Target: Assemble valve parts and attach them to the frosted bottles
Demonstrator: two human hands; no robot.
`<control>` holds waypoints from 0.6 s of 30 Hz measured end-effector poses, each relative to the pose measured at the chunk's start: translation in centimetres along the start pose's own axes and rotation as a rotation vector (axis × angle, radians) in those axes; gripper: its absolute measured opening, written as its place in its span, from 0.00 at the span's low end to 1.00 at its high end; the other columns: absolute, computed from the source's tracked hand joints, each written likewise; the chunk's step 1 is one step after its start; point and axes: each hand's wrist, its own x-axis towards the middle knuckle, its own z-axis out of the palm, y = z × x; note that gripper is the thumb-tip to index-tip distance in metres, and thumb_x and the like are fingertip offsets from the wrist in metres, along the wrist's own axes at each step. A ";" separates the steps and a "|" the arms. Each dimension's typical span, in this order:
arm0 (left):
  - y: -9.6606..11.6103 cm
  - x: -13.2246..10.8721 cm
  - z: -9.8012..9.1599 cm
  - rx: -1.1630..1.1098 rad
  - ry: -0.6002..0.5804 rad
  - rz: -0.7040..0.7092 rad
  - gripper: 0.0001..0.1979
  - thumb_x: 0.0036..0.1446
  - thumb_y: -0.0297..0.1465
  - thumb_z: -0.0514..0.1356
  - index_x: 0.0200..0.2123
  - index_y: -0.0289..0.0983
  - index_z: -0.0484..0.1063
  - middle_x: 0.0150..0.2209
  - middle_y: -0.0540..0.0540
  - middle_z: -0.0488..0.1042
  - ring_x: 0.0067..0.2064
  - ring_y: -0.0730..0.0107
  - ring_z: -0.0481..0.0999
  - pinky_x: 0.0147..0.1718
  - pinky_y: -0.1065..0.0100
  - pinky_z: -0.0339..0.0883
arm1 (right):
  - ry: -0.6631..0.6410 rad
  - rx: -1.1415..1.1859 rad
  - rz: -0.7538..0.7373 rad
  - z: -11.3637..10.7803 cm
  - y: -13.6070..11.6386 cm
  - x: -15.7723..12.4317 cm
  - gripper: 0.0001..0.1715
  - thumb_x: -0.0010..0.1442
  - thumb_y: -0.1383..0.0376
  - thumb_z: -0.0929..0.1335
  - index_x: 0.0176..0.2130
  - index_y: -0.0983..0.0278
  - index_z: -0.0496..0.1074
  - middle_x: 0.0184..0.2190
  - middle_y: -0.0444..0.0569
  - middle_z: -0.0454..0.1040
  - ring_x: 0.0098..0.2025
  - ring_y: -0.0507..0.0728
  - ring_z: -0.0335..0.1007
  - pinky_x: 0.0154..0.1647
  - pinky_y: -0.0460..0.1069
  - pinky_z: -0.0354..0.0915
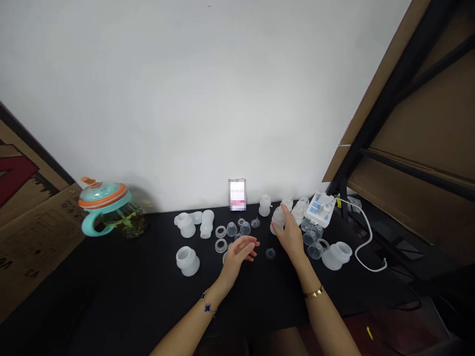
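Around a small translucent white bottle with a clear dome cap [278, 217], my right hand [291, 235] has its thumb and fingers closed. That bottle stands upright on the black table. My left hand [237, 254] hovers nearer the middle, its fingers loosely bent and apart, with nothing seen in them. Beneath and beyond it lie white collar rings [221, 245] and clear domed caps [232, 229], some partly hidden by the hand. Between my hands rests a clear disc with a small stem [270, 253]; a similar disc [255, 223] lies farther back.
White bottle bodies [188, 261] stand at left, another [337, 255] at right. A white box with a cable [321, 209] sits over clear caps [315, 250]. A teal-handled glass pitcher [115, 210] stands far left. A lit phone [237, 194] leans against the wall.
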 end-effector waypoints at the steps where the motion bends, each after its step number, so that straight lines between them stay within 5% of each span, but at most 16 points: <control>1: 0.0 0.0 0.0 0.000 -0.002 -0.001 0.18 0.56 0.43 0.65 0.43 0.36 0.78 0.42 0.41 0.80 0.34 0.70 0.76 0.31 0.71 0.70 | -0.002 -0.003 0.001 0.0 0.0 0.0 0.38 0.61 0.60 0.65 0.68 0.61 0.56 0.63 0.56 0.67 0.60 0.66 0.68 0.56 0.61 0.70; 18: 0.2 0.0 0.1 0.014 -0.002 0.003 0.18 0.56 0.43 0.65 0.42 0.36 0.78 0.42 0.40 0.80 0.34 0.68 0.76 0.31 0.71 0.71 | 0.081 -0.040 -0.082 0.3 0.4 0.0 0.34 0.62 0.63 0.64 0.66 0.63 0.58 0.62 0.58 0.68 0.63 0.65 0.65 0.62 0.62 0.64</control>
